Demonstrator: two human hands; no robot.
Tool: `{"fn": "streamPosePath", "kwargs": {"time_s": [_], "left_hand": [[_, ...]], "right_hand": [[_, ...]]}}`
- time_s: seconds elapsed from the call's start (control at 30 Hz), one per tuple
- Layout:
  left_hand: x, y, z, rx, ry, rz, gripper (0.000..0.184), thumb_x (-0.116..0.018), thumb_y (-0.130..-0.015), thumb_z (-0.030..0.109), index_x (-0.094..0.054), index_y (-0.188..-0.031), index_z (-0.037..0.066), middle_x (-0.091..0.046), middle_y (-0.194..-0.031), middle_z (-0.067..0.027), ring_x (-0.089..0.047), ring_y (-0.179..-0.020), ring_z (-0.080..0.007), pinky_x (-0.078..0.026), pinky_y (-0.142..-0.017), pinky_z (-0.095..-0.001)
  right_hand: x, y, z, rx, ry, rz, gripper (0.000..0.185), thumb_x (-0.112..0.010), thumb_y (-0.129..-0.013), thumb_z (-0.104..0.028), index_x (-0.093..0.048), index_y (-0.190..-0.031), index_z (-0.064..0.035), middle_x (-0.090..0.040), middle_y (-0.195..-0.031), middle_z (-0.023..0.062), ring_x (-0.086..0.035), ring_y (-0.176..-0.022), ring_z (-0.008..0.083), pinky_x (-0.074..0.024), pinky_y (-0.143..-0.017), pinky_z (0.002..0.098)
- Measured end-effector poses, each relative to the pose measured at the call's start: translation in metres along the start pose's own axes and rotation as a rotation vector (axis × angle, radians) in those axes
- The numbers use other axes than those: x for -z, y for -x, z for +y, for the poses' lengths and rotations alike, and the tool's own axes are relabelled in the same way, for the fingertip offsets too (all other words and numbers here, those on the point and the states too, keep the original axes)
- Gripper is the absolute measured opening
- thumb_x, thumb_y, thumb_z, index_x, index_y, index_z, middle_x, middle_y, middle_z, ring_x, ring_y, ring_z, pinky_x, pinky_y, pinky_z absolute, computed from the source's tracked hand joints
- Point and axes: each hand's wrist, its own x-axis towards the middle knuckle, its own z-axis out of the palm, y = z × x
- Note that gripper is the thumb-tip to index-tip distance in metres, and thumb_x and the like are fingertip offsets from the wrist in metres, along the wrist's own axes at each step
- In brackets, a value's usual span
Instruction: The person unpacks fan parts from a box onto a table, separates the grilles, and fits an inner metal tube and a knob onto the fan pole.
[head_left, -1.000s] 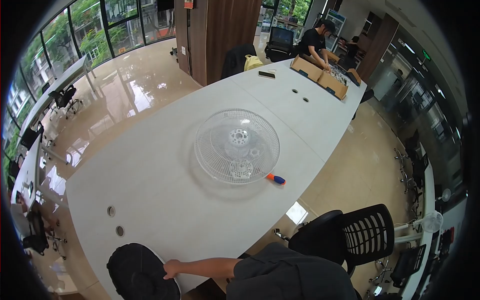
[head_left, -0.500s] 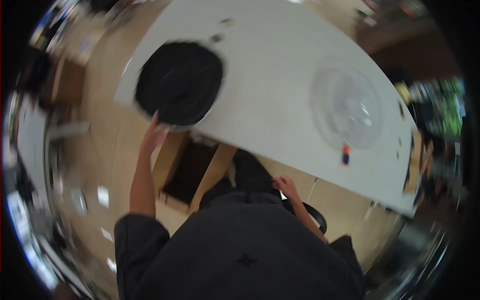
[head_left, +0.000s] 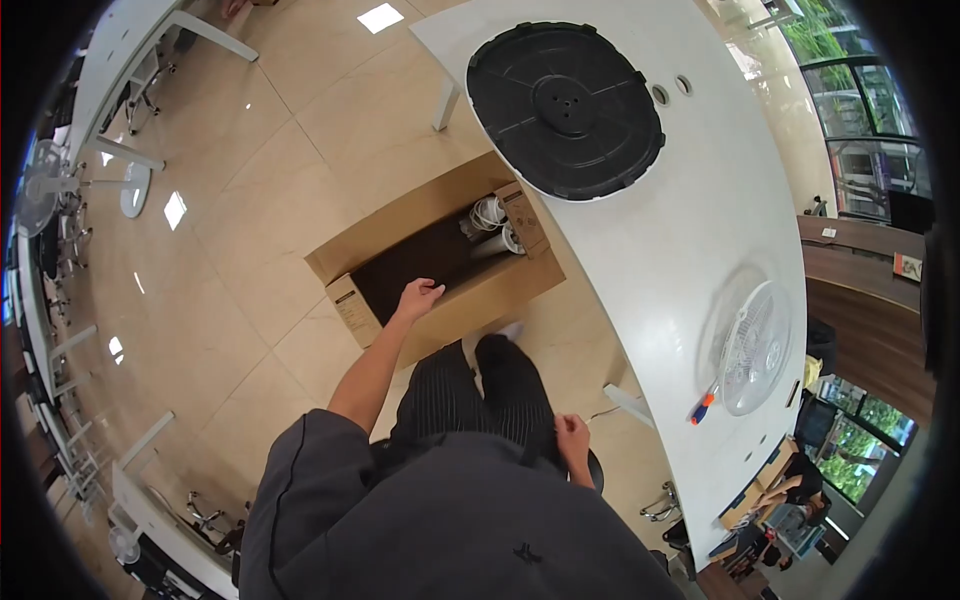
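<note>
My left hand hangs over the near side of an open cardboard box on the floor, fingers loosely bent with nothing seen in them. Whether it touches the flap I cannot tell. Inside the box, at its right end, lie white cylindrical parts and a coiled white cable. My right hand is low beside my right thigh, its fingers slightly curled and holding nothing visible. A black round base lies flat on the white table, beyond both hands.
On the table's right part rest a clear fan guard and an orange-and-blue screwdriver. The table's edge runs along my right. Other desks and a standing fan are at the left. A person is at the far right.
My view has turned left, bringing the box to the middle. My left hand has moved away from the black base to above the box. The right hand remains low by my leg.
</note>
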Motion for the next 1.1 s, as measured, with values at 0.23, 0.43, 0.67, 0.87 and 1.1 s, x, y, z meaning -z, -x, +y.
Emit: {"fn": "streamPosePath", "kwargs": {"time_s": [0.23,0.43,0.67,0.87,1.1], "left_hand": [[-0.061,-0.082,-0.026,-0.292,-0.271,0.033,0.049,-0.075,-0.080,0.020,-0.059,-0.122,0.002,-0.069,-0.103,-0.0155,-0.068,-0.091,-0.0269,-0.054,-0.082,-0.0355],[-0.076,-0.125,-0.022,-0.223,-0.190,0.034,0.053,-0.073,-0.080,0.009,-0.054,-0.129,0.006,-0.065,-0.113,-0.0160,-0.067,-0.093,-0.0267,-0.054,-0.082,-0.0360],[-0.056,-0.155,-0.104,-0.004,0.051,0.106,0.047,-0.062,-0.082,0.000,-0.054,-0.128,0.002,-0.065,-0.108,-0.0137,-0.065,-0.092,-0.0211,-0.053,-0.077,-0.0314],[-0.043,-0.089,-0.121,0.010,0.290,0.066,0.049,-0.057,-0.087,0.000,-0.050,-0.134,0.009,-0.057,-0.118,-0.0108,-0.060,-0.097,-0.0164,-0.053,-0.080,-0.0295],[-0.017,-0.027,-0.118,-0.052,0.271,0.196,0.058,-0.048,-0.084,-0.013,-0.048,-0.137,0.010,-0.057,-0.119,-0.0116,-0.060,-0.103,-0.0172,-0.050,-0.089,-0.0291]], "right_hand": [[-0.114,-0.144,-0.146,0.682,0.189,-0.294,0.026,-0.062,-0.091,-0.020,-0.063,-0.109,-0.0020,-0.065,-0.105,0.0202,-0.061,-0.100,0.0365,-0.0483,-0.088,0.0436],[-0.225,-0.309,-0.193,0.583,0.345,0.008,0.054,-0.065,-0.087,-0.023,-0.045,-0.133,-0.0019,-0.048,-0.131,0.0225,-0.047,-0.122,0.0411,-0.0423,-0.100,0.0467],[-0.257,-0.358,-0.231,0.656,0.296,0.223,0.072,-0.070,-0.083,-0.031,-0.039,-0.136,0.0056,-0.045,-0.135,0.0283,-0.044,-0.127,0.0421,-0.0391,-0.105,0.0465],[-0.252,-0.408,-0.291,0.376,0.109,0.080,0.092,-0.078,-0.070,-0.045,-0.043,-0.131,0.0139,-0.051,-0.131,0.0334,-0.052,-0.123,0.0418,-0.0404,-0.104,0.0422],[-0.292,-0.465,-0.280,0.375,0.257,0.119,0.094,-0.087,-0.057,-0.033,-0.046,-0.132,0.0059,-0.054,-0.132,0.0263,-0.051,-0.127,0.0367,-0.0411,-0.105,0.0399]]}}
